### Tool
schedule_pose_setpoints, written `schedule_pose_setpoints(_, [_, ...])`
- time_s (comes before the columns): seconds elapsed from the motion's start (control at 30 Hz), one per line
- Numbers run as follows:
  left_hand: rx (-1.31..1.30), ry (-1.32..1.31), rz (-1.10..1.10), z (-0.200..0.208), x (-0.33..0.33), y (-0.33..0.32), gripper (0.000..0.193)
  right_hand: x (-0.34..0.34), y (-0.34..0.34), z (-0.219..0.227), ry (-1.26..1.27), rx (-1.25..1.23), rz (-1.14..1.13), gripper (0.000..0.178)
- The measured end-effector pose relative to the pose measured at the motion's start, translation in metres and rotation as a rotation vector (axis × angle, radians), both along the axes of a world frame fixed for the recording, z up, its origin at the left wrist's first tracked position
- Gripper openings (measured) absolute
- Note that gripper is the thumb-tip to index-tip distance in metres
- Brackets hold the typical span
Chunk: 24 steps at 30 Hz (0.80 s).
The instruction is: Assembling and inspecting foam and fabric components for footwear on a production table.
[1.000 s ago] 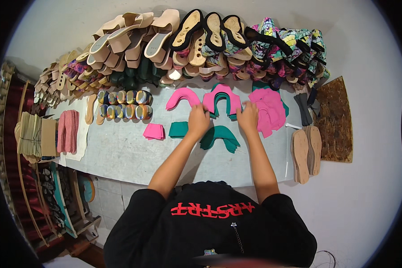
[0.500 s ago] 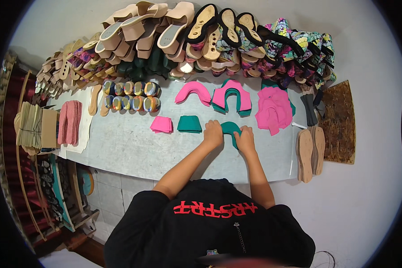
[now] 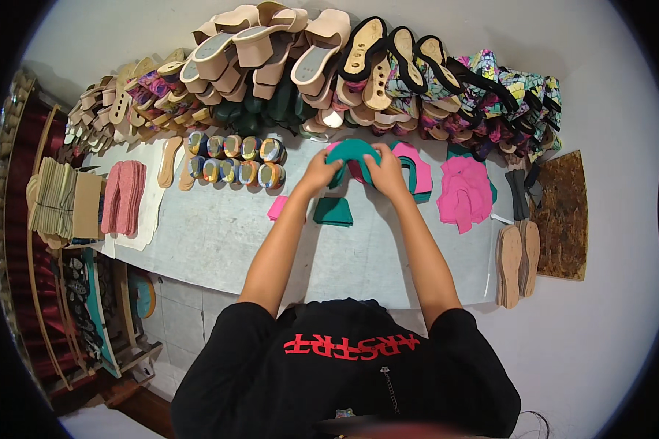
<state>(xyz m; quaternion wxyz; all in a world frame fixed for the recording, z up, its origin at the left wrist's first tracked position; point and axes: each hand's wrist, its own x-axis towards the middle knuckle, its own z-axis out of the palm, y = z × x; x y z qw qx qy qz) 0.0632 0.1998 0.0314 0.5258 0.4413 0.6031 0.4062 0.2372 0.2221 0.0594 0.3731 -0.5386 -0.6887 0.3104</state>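
Note:
Both hands grip a stack of green arch-shaped pieces by its two ends. My left hand is closed round its left end and my right hand round its right end. The stack sits over the pink arched pieces, of which only edges show; whether they touch is hidden. Just right of my right hand lies a pile of pink and green U-shaped pieces. Nearer me, between my forearms, are green trapezoid pieces. Pink trapezoid pieces lie partly behind my left forearm.
Sandals and shoe soles are heaped along the table's far edge. Patterned heel blocks stand in two rows at left, beside red-pink insoles. At right lie larger pink pieces, tan insoles and a brown board.
My hands have carried the green arched stack away from me, from the near part of the table to above the pink arched pieces. The view has shifted slightly.

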Motion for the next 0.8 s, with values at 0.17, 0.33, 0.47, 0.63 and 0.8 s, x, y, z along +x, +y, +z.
schedule_pose_setpoints(0.17, [-0.031, 0.162, 0.031, -0.022, -0.028, 0.032, 0.032, -0.028, 0.031, -0.029, -0.213, 0.07, -0.007, 0.027])
schedule_pose_setpoints(0.33, [-0.05, 0.438, 0.087, -0.053, -0.035, 0.034, 0.03, -0.041, 0.018, -0.034, -0.582, -0.053, -0.109, 0.029])
schedule_pose_setpoints(0.47, [0.056, 0.685, 0.114, -0.043, -0.022, 0.027, 0.031, -0.041, 0.016, -0.039, -0.827, 0.047, -0.145, 0.033])
schedule_pose_setpoints(0.63, [0.181, 0.829, 0.107, 0.007, -0.027, -0.01, 0.03, -0.046, 0.005, -0.021, -0.684, 0.193, -0.21, 0.031])
schedule_pose_setpoints(0.8, [-0.216, 0.681, -0.065, 0.021, -0.074, -0.085, 0.031, -0.062, -0.039, -0.016, -0.392, 0.073, 0.104, 0.029])
